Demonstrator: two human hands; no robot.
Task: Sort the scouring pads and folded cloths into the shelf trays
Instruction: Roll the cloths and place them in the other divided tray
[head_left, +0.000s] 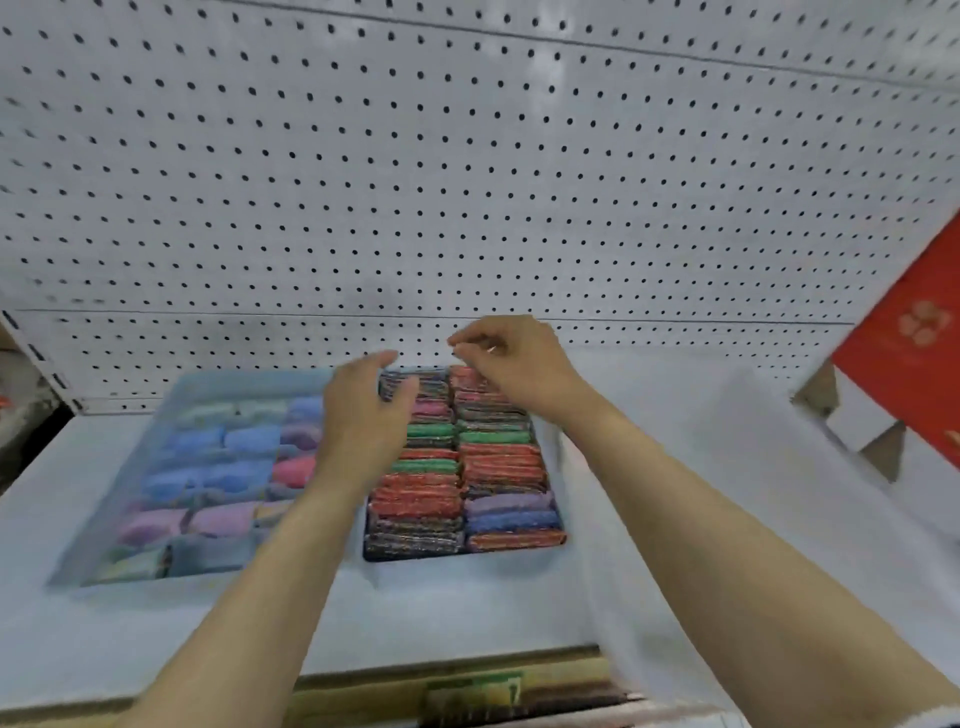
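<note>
Left fingers (385, 358) loosely spread, released, grasping nothing. Right fingers (467, 339) bent down and bunched; blurred, cannot tell if anything pinched. Left hand (363, 421) hovers over left column of scouring pads (498, 467); right hand (519, 364) above far end of right column. Pads packed on edge in dark tray (415, 556). Folded cloths (208, 478) in pale blue tray (122, 467) just left. Both trays on white shelf (156, 639); pegboard (467, 182) behind, red box (904, 353) at right.

Dark tray (374, 557): scouring pads (498, 457) packed wall to wall. Blue tray (130, 467) just beside, left. Pegboard (467, 182) close behind. Red box (904, 353) right. Shelf (441, 613) front open.
</note>
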